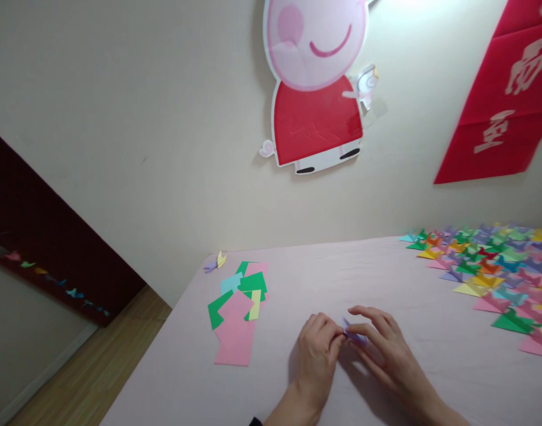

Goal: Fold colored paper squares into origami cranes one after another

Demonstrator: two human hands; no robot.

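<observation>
A small folded piece of purple paper (356,338) is held between my two hands, just above the pink-covered table (297,284). My left hand (318,349) pinches its left end, fingers curled and thumb pressed against the index finger. From the right, my right hand (381,343) touches the paper with thumb and index finger, its other fingers raised apart. Parts of the paper are hidden behind the fingers. Left of my hands lie loose sheets of paper, among them a pink sheet (235,343) and a green sheet (253,283).
Many colourful folded paper cranes (488,266) cover the table's right side. Two small folded pieces, one yellow (221,259) and one purple (210,267), lie at the back left corner. A wall stands behind the table, with a cartoon pig cutout (318,124) and a red banner (488,118).
</observation>
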